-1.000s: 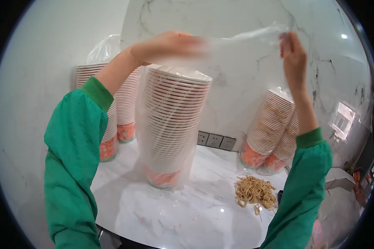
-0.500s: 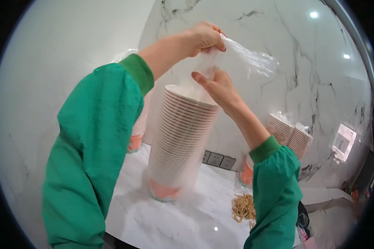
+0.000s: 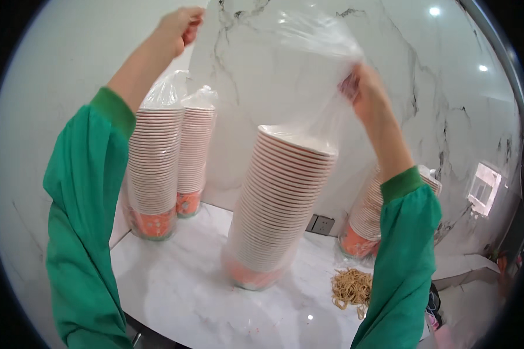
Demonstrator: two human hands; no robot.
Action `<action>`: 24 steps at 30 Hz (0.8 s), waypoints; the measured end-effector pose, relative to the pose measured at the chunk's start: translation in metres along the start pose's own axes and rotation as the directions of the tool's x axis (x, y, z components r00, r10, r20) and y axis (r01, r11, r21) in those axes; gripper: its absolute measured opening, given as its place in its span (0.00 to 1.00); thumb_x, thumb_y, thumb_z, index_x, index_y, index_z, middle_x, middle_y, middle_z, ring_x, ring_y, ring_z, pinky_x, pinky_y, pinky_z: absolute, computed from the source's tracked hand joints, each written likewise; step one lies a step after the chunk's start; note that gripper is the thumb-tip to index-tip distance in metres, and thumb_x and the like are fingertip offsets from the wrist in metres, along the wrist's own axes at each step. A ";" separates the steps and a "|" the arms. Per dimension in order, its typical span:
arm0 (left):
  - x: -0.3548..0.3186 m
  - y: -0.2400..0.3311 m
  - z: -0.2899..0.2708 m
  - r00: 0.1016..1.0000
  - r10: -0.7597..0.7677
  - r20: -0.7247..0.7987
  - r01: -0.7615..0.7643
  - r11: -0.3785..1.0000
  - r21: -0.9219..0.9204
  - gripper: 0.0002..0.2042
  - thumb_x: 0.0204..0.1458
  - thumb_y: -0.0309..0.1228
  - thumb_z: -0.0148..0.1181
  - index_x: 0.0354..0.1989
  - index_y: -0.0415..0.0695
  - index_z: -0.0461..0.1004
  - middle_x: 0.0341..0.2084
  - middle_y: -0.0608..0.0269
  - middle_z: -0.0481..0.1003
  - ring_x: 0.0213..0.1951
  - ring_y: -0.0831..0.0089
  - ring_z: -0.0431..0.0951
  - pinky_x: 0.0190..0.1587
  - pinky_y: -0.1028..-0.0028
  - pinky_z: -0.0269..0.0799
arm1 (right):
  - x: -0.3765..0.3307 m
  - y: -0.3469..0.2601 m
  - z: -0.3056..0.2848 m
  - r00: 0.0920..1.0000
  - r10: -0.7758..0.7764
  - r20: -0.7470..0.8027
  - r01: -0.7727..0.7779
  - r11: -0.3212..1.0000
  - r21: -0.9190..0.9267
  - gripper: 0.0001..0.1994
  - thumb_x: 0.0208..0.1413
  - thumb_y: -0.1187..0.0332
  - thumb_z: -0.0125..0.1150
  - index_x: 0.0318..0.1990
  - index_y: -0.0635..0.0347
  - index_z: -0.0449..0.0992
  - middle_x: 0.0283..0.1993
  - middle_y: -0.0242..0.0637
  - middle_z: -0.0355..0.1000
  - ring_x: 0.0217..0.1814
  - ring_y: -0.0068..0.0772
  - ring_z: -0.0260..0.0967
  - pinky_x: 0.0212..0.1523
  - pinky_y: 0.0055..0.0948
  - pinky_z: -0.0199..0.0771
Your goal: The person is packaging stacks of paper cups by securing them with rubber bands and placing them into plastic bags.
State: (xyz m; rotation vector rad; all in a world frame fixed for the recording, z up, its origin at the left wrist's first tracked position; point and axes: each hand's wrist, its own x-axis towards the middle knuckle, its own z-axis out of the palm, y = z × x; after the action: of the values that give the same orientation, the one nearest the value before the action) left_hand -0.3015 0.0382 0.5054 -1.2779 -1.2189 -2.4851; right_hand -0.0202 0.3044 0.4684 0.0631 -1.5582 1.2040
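Observation:
A tall, slightly tilted stack of white paper cups (image 3: 282, 203), orange at its foot, stands in a clear plastic bag (image 3: 326, 119) in front of me. My right hand (image 3: 364, 90) grips the bag's gathered neck above the stack, at its right. The bag's loose top spreads up and leftward from that grip, blurred by motion. My left hand (image 3: 181, 29) is raised at the upper left, apart from the bag, with its fingers curled closed. Whether anything small is inside them cannot be made out.
Two bagged cup stacks (image 3: 154, 163) stand on the marble-patterned table (image 3: 186, 279) at the left by the wall. More bagged cups (image 3: 361, 221) are at the right, partly behind my right arm. A pile of tan rubber bands (image 3: 351, 288) lies near my right sleeve. A wall socket (image 3: 322, 225) sits behind.
My left hand has let go of the bag's neck and moved up and left. My right hand has moved up and right, now gripping the neck. The cup stack appears further right.

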 end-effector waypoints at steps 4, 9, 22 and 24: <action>-0.104 -0.074 0.032 0.920 -0.153 0.360 -0.054 0.862 0.504 0.29 0.52 0.59 0.66 0.45 0.42 0.77 0.34 0.62 0.79 0.36 0.76 0.77 0.41 0.72 0.73 | 0.007 -0.056 -0.014 0.939 -0.308 0.150 0.282 0.944 0.169 0.09 0.66 0.68 0.46 0.45 0.61 0.70 0.41 0.40 0.72 0.45 0.38 0.72 0.54 0.43 0.75; -0.213 -0.157 0.029 0.852 -0.183 0.491 -0.041 0.911 0.411 0.52 0.54 0.60 0.64 0.77 0.42 0.44 0.66 0.44 0.64 0.67 0.62 0.65 0.67 0.62 0.62 | -0.077 -0.024 -0.063 0.968 -0.227 -0.107 0.247 0.939 0.239 0.26 0.68 0.51 0.45 0.67 0.55 0.56 0.61 0.54 0.65 0.64 0.50 0.63 0.69 0.56 0.55; -0.390 -0.260 -0.004 0.805 -0.291 0.517 0.089 0.921 0.380 0.63 0.38 0.47 0.79 0.75 0.36 0.37 0.69 0.42 0.56 0.71 0.54 0.58 0.72 0.59 0.54 | -0.348 0.238 -0.050 0.993 0.038 0.108 0.014 0.895 -0.446 0.54 0.49 0.50 0.74 0.74 0.68 0.46 0.74 0.55 0.50 0.76 0.53 0.49 0.73 0.46 0.52; -0.430 -0.248 -0.032 0.550 -0.532 0.644 0.010 0.775 0.632 0.53 0.41 0.47 0.76 0.71 0.34 0.50 0.66 0.34 0.59 0.69 0.48 0.61 0.71 0.57 0.57 | -0.394 0.236 -0.068 0.824 0.467 0.321 -0.156 0.732 -0.664 0.46 0.49 0.50 0.72 0.69 0.67 0.58 0.71 0.57 0.56 0.73 0.59 0.54 0.70 0.49 0.58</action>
State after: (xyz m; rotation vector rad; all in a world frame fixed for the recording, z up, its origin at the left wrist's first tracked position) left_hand -0.1466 0.0724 0.0334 -2.1980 -2.2953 -1.3218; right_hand 0.0387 0.2571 0.0107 -0.3958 -2.4245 0.9061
